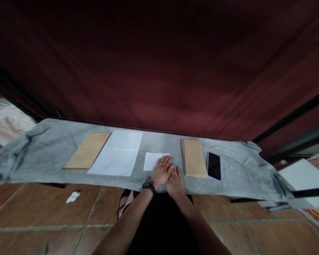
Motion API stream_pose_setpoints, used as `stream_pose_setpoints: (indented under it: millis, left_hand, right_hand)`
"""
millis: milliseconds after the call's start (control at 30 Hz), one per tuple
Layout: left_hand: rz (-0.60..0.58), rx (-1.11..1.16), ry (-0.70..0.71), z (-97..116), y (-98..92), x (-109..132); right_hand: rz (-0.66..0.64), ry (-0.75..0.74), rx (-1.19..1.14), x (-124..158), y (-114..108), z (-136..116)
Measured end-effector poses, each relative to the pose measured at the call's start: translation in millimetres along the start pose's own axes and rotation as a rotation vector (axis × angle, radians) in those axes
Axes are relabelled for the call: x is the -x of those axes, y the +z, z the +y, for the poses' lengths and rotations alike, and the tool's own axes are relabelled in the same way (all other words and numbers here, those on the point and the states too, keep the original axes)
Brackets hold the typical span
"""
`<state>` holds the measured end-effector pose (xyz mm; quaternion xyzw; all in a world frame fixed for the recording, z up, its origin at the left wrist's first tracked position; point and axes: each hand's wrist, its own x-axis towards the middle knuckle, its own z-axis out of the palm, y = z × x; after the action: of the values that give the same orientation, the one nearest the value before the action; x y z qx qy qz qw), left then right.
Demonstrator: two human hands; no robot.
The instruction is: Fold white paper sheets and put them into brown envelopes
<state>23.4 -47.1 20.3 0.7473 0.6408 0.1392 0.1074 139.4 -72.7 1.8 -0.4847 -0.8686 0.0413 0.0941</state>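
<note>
A small white folded sheet of paper [151, 161] lies flat on the grey cloth in front of me. My left hand [161, 173], with a black band on its wrist, lies flat over the paper's right part, fingers stretched out. Beside it, my right hand [175, 181] rests flat with fingers extended, its edge touching the left hand. Part of the paper is hidden under the hands. To the left lies a larger white sheet [118, 152] with a crease across it. A stack of brown paper [194, 157] sits to the right of my right hand.
The narrow table is covered by a grey cloth [236, 166]. Another brown paper stack [87, 150] lies at the left, partly beside the large sheet. A phone [214, 165] lies at the right. A dark red curtain [159, 88] hangs behind; a white scrap [73, 197] is on the tiled floor.
</note>
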Motion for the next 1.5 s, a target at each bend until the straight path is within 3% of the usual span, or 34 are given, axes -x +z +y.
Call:
stream_pose_setpoints:
  millis: [333, 700, 933, 1033, 1133, 1200, 1367, 1500]
  left_hand:
    - [0.030, -0.097, -0.075, -26.6, -3.3, -5.5]
    - [0.103, -0.194, -0.257, -61.3, -9.6, 20.8]
    - [0.201, -0.218, -0.338, -62.9, -9.8, 34.5]
    - [0.239, -0.215, -0.241, -56.9, -8.9, 46.5]
    - [0.179, -0.198, -0.004, -52.3, -8.6, 59.6]
    - [0.140, -0.198, 0.082, -51.1, -9.6, 65.1]
    - [0.124, -0.217, 0.102, -51.5, -13.1, 67.0]
    - [0.098, -0.231, 0.141, -52.9, -13.3, 67.8]
  right_hand:
    - [0.074, 0.046, -0.047, -0.6, 2.0, -1.6]
    - [0.115, 0.044, -0.044, -1.1, 6.6, 0.6]
    - [0.186, 0.019, -0.021, -0.9, 12.0, 1.2]
    - [0.184, 0.025, -0.021, -0.4, 13.7, 1.1]
    - [0.156, 0.027, -0.033, 1.1, 13.7, 3.2]
    - [0.124, 0.038, -0.054, 0.5, 11.7, 4.1]
    - [0.078, 0.062, -0.152, -22.0, 3.4, -14.1]
    - [0.044, -0.036, -0.241, -52.5, 4.5, -40.2]
